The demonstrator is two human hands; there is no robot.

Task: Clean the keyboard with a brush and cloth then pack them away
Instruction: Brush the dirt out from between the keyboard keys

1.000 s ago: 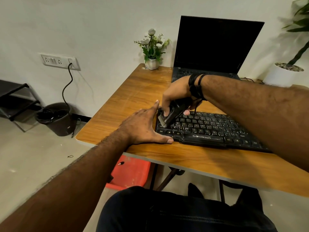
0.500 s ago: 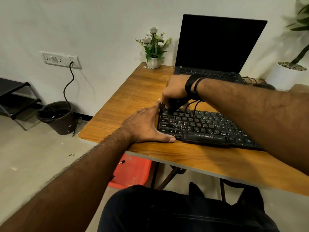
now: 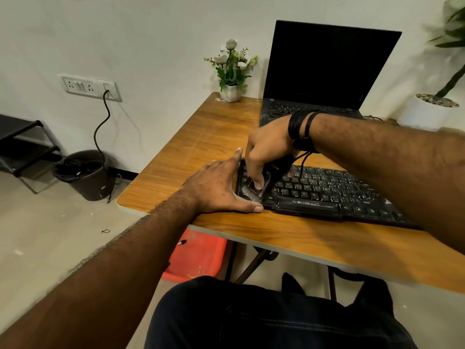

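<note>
You are in step 1, the brushing. Your right hand (image 3: 266, 149) grips the brush (image 3: 256, 188), its bristles down on the keys at the keyboard's (image 3: 327, 192) left end. Your left hand (image 3: 221, 190) lies open and flat against that left edge, bracing the keyboard. Next, sweep the rows toward the keyboard's right end. No cloth is in view.

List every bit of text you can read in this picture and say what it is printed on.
"Alt": on a bottom-row key of the black keyboard, left of the space bar.
Space bar: a white brand mark, too smeared to read for certain.
Other key legends: too small and blurred.
Laptop: key legends unreadable, screen dark.
Wall socket plate and dark bin: no legible text.
</note>
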